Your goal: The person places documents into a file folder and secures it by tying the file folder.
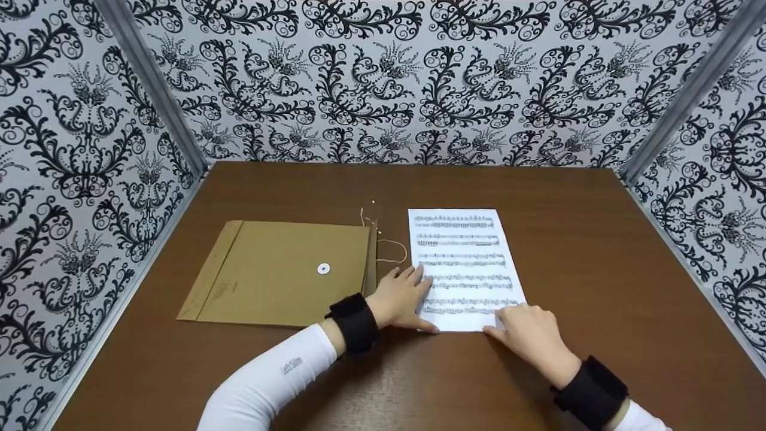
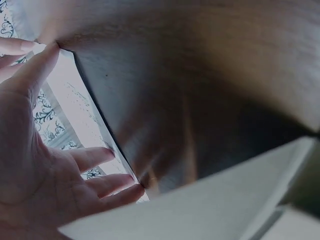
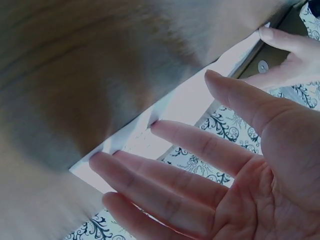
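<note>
A white sheet of printed music lies flat on the brown table. My left hand rests on the sheet's lower left edge with its fingers spread flat and the thumb at the near corner. The left wrist view shows the fingertips touching the paper's edge. My right hand touches the sheet's lower right corner, and in the right wrist view its straight fingers lie along the paper. Neither hand grips anything.
A tan envelope with a white round button and a loose string lies just left of the sheet. Patterned black-and-white walls close in the table at the back and on both sides.
</note>
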The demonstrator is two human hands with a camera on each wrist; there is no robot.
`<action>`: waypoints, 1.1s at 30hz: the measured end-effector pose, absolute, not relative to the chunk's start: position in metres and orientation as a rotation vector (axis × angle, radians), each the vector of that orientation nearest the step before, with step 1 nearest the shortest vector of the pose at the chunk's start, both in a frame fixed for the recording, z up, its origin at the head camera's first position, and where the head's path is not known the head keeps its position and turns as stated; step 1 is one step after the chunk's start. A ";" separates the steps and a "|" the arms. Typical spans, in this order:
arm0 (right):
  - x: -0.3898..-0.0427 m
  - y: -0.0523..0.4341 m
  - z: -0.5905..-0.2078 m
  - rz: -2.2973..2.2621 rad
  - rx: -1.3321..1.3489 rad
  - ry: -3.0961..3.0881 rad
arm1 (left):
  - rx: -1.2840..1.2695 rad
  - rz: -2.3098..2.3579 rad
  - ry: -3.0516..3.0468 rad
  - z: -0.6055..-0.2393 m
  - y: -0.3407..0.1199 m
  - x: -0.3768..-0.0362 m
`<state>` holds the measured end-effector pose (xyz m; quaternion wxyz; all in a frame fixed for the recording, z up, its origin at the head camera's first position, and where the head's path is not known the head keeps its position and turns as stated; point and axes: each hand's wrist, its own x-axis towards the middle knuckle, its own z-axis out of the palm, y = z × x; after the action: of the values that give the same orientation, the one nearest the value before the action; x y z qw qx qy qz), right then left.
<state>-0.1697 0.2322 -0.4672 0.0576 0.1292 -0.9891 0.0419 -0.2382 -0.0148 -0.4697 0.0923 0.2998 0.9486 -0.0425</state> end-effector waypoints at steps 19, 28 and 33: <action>-0.224 0.281 -0.460 0.891 0.185 -3.102 | 0.904 -0.048 2.793 -0.475 -0.022 -0.237; -0.243 0.294 -0.464 1.193 0.065 -3.078 | 0.916 -0.053 2.787 -0.477 -0.023 -0.235; -0.253 0.298 -0.466 1.386 0.044 -3.051 | 0.931 -0.040 2.790 -0.476 -0.024 -0.233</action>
<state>-0.2533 0.2982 -0.4664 -0.1048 0.0130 -0.9054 0.4112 -0.2328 -0.0238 -0.4756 0.1000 0.3150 0.9437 -0.0135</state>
